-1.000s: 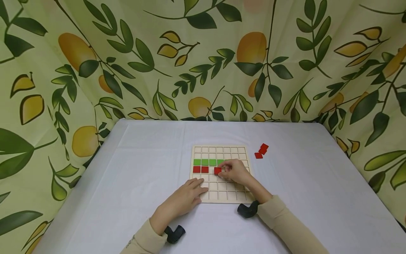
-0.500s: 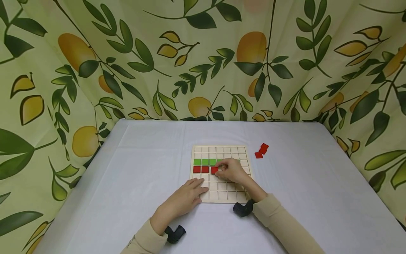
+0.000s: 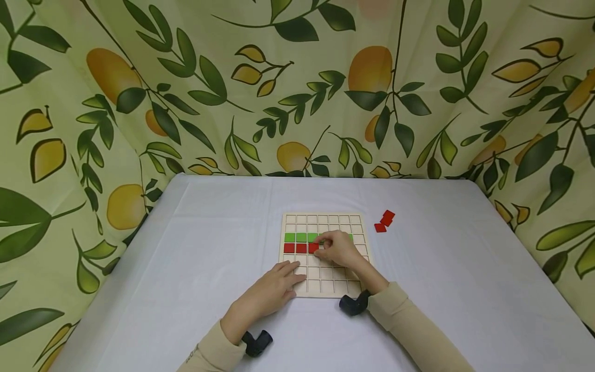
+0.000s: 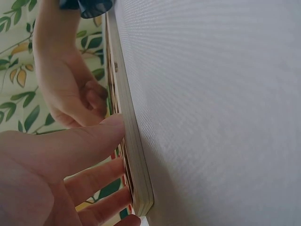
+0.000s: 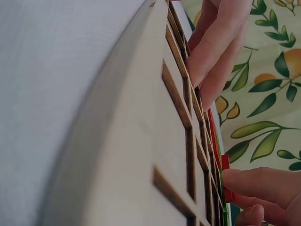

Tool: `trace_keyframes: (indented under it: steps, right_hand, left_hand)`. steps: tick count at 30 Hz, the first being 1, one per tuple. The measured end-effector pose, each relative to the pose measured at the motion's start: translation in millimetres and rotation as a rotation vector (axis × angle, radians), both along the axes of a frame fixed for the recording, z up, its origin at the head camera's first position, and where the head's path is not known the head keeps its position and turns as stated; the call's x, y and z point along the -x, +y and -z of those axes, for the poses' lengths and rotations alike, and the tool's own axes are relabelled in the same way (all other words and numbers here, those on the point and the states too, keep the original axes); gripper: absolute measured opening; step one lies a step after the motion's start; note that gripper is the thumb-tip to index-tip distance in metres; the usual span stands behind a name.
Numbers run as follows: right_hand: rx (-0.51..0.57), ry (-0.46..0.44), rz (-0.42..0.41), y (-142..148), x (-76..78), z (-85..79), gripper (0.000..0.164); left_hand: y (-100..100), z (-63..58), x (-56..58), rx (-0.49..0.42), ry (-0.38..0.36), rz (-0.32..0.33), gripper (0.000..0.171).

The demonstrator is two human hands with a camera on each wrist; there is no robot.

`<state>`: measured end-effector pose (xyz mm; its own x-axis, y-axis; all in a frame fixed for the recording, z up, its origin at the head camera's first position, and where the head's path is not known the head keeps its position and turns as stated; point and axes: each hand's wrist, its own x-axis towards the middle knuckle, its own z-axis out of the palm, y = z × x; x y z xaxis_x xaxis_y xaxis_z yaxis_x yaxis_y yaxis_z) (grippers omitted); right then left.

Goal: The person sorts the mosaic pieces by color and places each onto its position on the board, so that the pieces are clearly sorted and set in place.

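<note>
A wooden grid board (image 3: 327,287) lies flat on the table. My left hand (image 3: 271,289) rests on its lower left corner, fingers spread and fairly straight; in the left wrist view the thumb touches the board's edge. With thumb and fingers, my right hand (image 3: 341,249) pinches a small red square tile (image 3: 313,248) at the third cell of the red row. In the right wrist view this red tile (image 5: 226,176) stands slightly above the grid. Two red tiles (image 3: 295,248) lie to its left. Green tiles (image 3: 301,237) fill the row above, partly hidden by my right hand.
Several loose red tiles (image 3: 387,219) lie on the white tablecloth (image 3: 441,268) beyond the board's right side. Black camera mounts (image 3: 354,305) sit at both wrists. A curtain (image 3: 297,103) printed with leaves and fruit hangs around the table's back and sides.
My right hand has moved left with the red tile, from near the fourth column to the third cell, where it now lines up with the other two. The left hand stays in place.
</note>
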<state>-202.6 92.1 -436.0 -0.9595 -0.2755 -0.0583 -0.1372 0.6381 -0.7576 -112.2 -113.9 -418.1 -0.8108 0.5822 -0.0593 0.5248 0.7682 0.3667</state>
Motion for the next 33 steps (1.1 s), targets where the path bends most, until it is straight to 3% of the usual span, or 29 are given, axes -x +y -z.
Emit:
trace_keyframes:
  steps: [13, 33]
  right_hand:
    - [-0.051, 0.007, 0.019, -2.8, 0.2, -0.8, 0.022]
    - [-0.04, -0.006, 0.033, -3.6, 1.6, 0.9, 0.022]
  left_hand:
    - [0.2, -0.9, -0.6, 0.002, 0.017, 0.008, 0.038]
    - [0.0, 0.5, 0.0, 0.001, 0.033, 0.02, 0.037]
